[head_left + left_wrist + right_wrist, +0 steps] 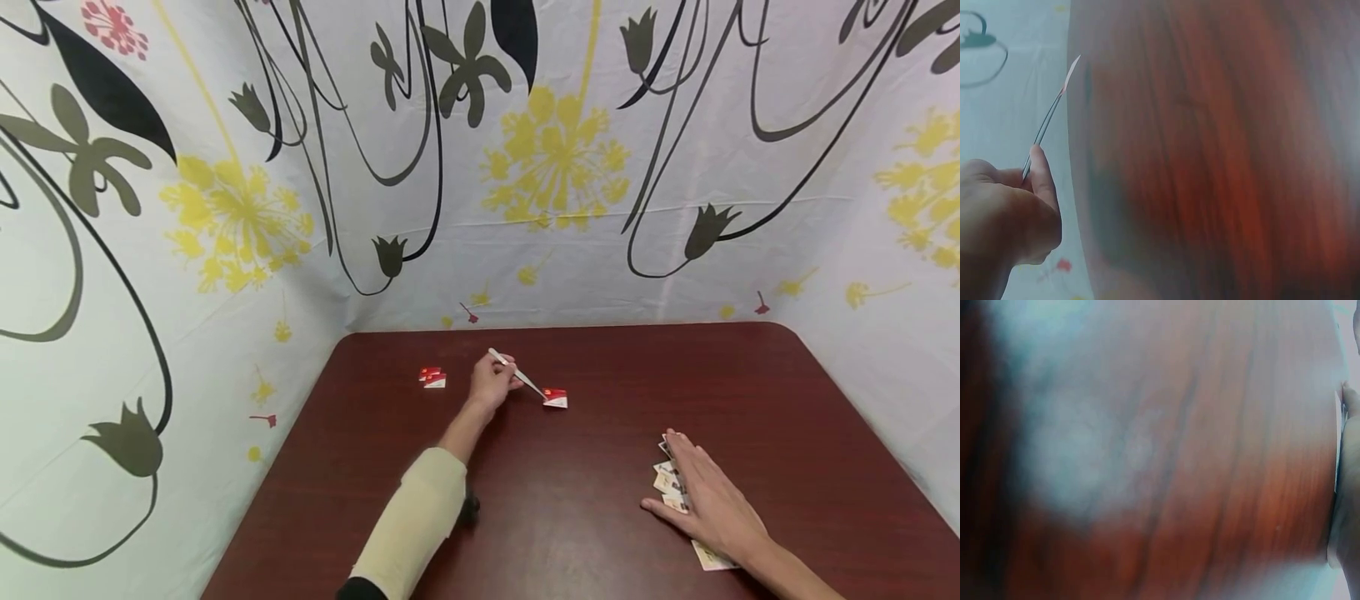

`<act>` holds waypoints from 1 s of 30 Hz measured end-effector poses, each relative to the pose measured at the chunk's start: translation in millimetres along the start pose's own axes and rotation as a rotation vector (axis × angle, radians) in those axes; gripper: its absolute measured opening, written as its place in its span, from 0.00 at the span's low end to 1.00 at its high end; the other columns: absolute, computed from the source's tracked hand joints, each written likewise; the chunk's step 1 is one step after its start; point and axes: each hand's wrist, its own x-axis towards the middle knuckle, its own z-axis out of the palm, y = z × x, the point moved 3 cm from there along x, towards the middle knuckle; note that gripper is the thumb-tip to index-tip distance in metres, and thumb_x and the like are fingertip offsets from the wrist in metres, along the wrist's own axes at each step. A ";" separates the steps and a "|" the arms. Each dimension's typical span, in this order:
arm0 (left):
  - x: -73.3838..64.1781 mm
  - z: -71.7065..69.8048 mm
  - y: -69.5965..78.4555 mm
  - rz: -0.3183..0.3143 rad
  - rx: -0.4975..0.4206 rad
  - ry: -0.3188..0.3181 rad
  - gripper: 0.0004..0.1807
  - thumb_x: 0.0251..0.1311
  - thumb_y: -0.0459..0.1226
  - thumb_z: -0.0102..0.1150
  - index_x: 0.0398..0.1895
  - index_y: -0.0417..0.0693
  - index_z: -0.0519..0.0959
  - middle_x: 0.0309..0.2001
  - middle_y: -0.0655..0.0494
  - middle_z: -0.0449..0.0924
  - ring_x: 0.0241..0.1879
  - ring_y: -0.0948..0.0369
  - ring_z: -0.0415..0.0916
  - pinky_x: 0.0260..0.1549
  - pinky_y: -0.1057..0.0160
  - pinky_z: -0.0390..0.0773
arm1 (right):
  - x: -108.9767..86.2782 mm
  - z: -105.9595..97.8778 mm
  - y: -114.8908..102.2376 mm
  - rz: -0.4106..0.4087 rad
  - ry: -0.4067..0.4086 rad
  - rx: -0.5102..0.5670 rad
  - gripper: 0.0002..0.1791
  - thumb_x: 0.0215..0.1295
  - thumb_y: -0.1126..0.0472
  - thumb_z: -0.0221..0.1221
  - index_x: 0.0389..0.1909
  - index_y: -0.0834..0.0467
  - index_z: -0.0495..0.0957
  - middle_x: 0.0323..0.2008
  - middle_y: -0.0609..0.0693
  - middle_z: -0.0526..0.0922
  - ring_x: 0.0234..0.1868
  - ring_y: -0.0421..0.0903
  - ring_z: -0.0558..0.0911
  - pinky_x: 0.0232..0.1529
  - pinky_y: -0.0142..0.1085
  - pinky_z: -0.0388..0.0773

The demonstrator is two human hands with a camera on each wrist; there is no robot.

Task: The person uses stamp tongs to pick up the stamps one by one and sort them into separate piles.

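Note:
My left hand [491, 382] pinches a pair of tweezers [522, 378] between thumb and fingers over the far part of the table. At the tweezers' tips is a small red-and-white card [555, 398]; in the left wrist view this card [1071, 74] shows edge-on, thin and slightly bent. To the left of that hand lie small red-and-white cards [433, 378], overlapping each other. My right hand [716, 504] lies palm down over several pale printed cards [667, 482], fingers straight and thumb spread. It hides part of them. Its edge [1349, 450] shows at the right of the right wrist view.
The dark red-brown wooden table [570, 492] has rounded far corners. Behind it and at both sides hangs a white cloth [480, 242] with yellow, grey and black flower prints. A light sleeve [416, 508] covers my left forearm.

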 end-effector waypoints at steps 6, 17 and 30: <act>8.5 -46.0 7.3 0.009 0.060 0.012 0.12 0.76 0.26 0.56 0.56 0.24 0.75 0.38 0.42 0.81 0.32 0.56 0.85 0.44 0.56 0.93 | -1.5 0.8 -0.3 -0.003 0.011 0.003 0.63 0.60 0.32 0.72 0.82 0.67 0.56 0.77 0.67 0.65 0.78 0.63 0.65 0.83 0.26 0.37; 20.6 -132.3 18.6 0.004 0.257 0.077 0.11 0.76 0.27 0.57 0.55 0.28 0.77 0.39 0.41 0.84 0.35 0.48 0.88 0.47 0.46 0.92 | -2.2 -1.9 -1.4 -0.008 0.012 -0.006 0.63 0.60 0.32 0.72 0.81 0.68 0.56 0.77 0.68 0.65 0.77 0.64 0.65 0.84 0.28 0.38; 26.7 -179.9 32.8 0.010 0.433 0.135 0.11 0.77 0.29 0.56 0.55 0.31 0.78 0.37 0.43 0.83 0.36 0.47 0.88 0.42 0.52 0.93 | -1.1 -1.0 -0.7 -0.022 0.023 -0.016 0.63 0.60 0.32 0.72 0.81 0.68 0.56 0.76 0.68 0.65 0.77 0.64 0.66 0.84 0.29 0.39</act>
